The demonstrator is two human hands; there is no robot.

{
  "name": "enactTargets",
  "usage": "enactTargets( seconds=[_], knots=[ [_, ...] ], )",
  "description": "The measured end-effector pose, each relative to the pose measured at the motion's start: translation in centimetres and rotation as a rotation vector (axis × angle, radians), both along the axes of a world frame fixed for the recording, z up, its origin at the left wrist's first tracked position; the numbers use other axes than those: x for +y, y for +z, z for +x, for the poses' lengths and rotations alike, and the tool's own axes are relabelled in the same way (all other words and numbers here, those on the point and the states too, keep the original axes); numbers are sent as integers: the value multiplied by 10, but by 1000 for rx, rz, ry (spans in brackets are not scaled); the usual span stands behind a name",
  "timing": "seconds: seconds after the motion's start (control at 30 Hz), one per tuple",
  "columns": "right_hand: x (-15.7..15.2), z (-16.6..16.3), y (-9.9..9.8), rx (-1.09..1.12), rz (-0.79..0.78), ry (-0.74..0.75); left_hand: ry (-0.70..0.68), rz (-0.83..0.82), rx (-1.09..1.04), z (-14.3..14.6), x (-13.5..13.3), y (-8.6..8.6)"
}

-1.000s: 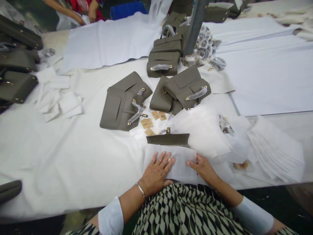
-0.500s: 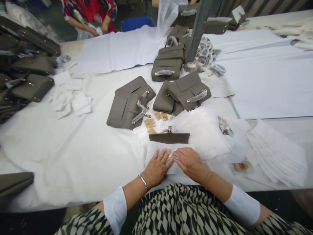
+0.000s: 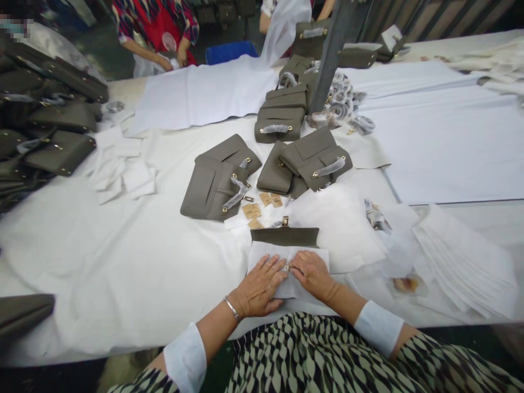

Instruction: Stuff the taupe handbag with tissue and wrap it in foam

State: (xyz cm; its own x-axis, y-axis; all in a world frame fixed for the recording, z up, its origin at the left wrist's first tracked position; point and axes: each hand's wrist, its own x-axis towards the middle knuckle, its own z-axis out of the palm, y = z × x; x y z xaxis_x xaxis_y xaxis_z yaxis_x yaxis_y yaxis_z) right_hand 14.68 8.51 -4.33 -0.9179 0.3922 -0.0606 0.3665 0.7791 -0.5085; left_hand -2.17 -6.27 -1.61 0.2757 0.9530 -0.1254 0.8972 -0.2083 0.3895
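A grey-brown handbag (image 3: 284, 236) lies at the near table edge, most of it wrapped in a white sheet (image 3: 262, 253). My left hand (image 3: 258, 287) lies flat on that sheet, fingers stretched out. My right hand (image 3: 313, 274) rests on the sheet beside it, fingers bent down, fingertips meeting the left hand's over a small metal fitting. Small tan tags (image 3: 251, 210) lie just beyond the bag.
Several more grey handbags (image 3: 215, 185) lie mid-table, others are stacked at the far left (image 3: 57, 147). White sheets are piled at the right (image 3: 466, 262) and left (image 3: 123, 169). A grey post (image 3: 331, 54) stands behind. People work at the far side (image 3: 158, 33).
My right hand has moved from the sheet's right edge inward to meet my left hand at the middle. The view has tilted up a little.
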Motion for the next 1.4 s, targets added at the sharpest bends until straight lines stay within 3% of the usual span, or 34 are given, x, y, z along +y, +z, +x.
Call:
enactTargets(
  seconds=[0.13, 0.27, 0.5, 0.67, 0.83, 0.93, 1.0, 1.13, 1.2, 1.4],
  knots=[
    [-1, 3, -3, 54, 105, 53, 77, -21, 93, 15, 1, 3],
    [5, 3, -1, 18, 15, 51, 89, -51, 132, 24, 0, 1],
    [11, -4, -3, -6, -108, 5, 143, -115, -21, 18, 5, 12],
    [10, -6, -3, -30, -204, -72, 182, -77, 96, 33, 5, -10],
    [28, -6, 5, 107, -450, -91, 152, -59, 145, 26, 1, -20],
    [54, -27, 13, 264, -272, -290, 149, -76, 108, 20, 0, -18],
    [70, -50, 15, 223, -91, -323, 151, -85, 85, 19, 1, -18],
    [81, -91, 8, -97, -69, -149, 193, -85, 68, 23, 0, -20],
    [77, -99, 7, -149, -60, -88, 204, -74, 60, 24, 0, -20],
    [44, -81, 28, -177, 167, 65, 212, -50, 19, 20, 1, -13]
  ],
)
